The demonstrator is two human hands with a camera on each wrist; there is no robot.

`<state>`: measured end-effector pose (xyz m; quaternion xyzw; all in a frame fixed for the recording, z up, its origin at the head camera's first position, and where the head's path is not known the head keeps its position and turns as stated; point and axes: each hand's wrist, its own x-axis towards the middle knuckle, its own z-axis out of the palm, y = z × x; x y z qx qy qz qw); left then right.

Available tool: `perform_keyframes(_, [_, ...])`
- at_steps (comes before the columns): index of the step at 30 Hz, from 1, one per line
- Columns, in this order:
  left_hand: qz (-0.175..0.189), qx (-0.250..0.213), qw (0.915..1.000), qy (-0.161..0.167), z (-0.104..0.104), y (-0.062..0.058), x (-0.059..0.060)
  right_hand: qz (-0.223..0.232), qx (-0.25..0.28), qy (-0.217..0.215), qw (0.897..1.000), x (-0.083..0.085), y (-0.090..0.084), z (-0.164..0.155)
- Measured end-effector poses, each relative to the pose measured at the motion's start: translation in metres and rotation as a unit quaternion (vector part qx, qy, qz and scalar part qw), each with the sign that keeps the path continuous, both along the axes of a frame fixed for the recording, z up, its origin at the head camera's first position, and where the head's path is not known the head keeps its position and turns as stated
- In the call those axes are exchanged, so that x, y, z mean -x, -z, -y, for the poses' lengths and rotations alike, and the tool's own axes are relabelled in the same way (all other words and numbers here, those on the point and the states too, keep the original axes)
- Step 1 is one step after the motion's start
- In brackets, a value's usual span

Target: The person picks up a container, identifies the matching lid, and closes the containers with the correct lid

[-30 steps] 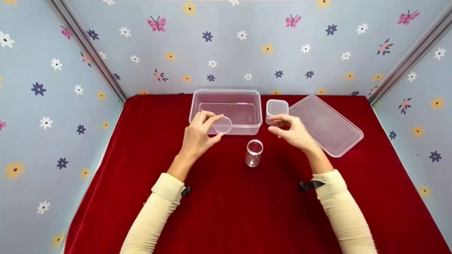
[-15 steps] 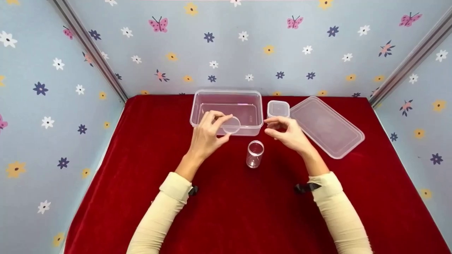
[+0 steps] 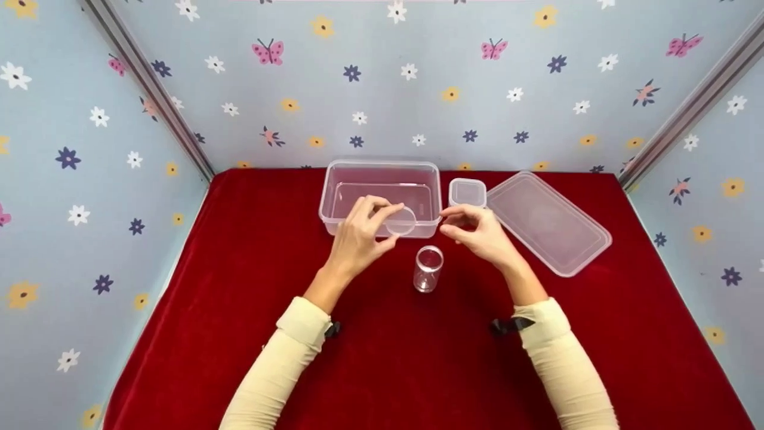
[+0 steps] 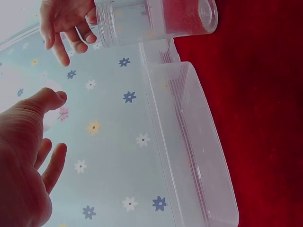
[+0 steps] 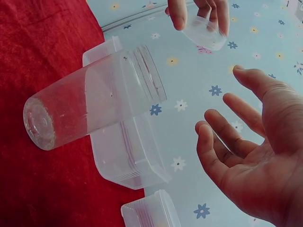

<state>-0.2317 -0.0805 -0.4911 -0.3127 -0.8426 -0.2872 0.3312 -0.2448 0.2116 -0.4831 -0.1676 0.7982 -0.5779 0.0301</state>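
Observation:
My left hand [image 3: 356, 239] pinches a round translucent lid [image 3: 401, 221] by its edges, between thumb and fingers. It holds the lid above the front rim of the large clear container, up and left of the jar; in the right wrist view the lid [image 5: 204, 36] hangs from the fingertips. An uncapped clear plastic jar [image 3: 427, 272] with a threaded neck [image 5: 147, 73] stands upright on the red cloth. My right hand [image 3: 482, 234] hovers to the jar's upper right with loosely bent fingers, holding nothing. The left wrist view hides the lid behind the left hand [image 4: 21, 151].
Behind the hands stands a large rectangular clear container [image 3: 334, 194] without a cover. To its right sits a small lidded container [image 3: 468, 192], partly behind my right hand. A large rectangular lid [image 3: 548, 224] lies flat farther right. Patterned walls enclose the red-covered table [image 3: 418, 370].
My left hand has carried the round lid rightward, closer to the jar. My right hand has shifted slightly left, away from the small container. The jar and containers stay in place.

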Motion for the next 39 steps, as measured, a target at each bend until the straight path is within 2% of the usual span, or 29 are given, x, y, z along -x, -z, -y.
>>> perform_keyframes(18, [0.016,0.003,0.9997,0.019,-0.016,0.002,-0.003,-0.008,0.001,-0.013,1.0,-0.005,-0.002,0.003])
perform_keyframes(26, [0.01,0.011,0.9996,0.023,-0.02,-0.002,-0.001,-0.012,0.002,-0.018,1.0,-0.003,-0.005,0.007])
perform_keyframes(39, [0.008,0.013,0.9994,0.031,-0.03,-0.001,-0.001,-0.024,0.006,-0.02,0.999,-0.002,-0.003,0.011])
